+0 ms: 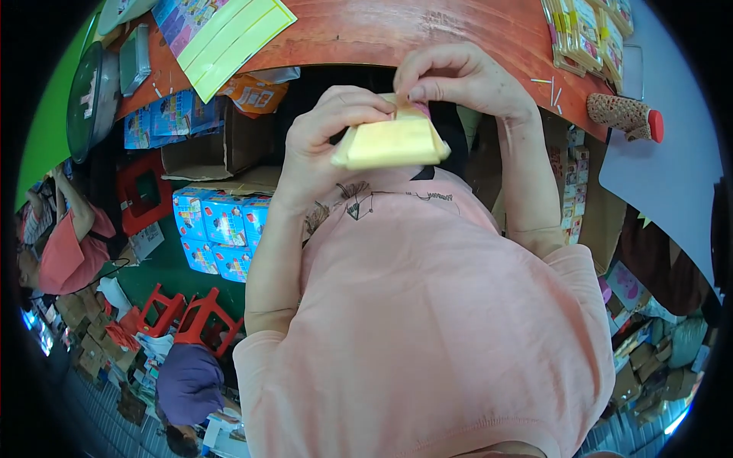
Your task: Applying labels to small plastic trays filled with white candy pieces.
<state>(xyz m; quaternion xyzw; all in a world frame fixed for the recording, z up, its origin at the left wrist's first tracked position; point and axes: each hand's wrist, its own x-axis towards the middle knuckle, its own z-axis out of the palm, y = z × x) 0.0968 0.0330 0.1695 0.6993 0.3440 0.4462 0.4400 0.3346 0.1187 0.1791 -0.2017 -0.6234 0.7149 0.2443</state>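
Observation:
Close in front of my chest, my left hand (328,122) is closed round a pale yellow packet (391,145) with a flat, blocky near side. A bit of pink shows on the packet's top, by the far right corner. My right hand (458,80) has thumb and forefinger pinched together at that far edge; what lies between the fingertips is too small to make out. Both hands are just short of the edge of the reddish-brown table (359,34).
A yellow-striped sheet (237,46) lies at the far left of the table, yellow-edged packs (580,38) at the far right. Near them is a patterned roll (622,113) with a red end. Blue packs (221,221) and red stools (202,320) stand left; other people are nearby.

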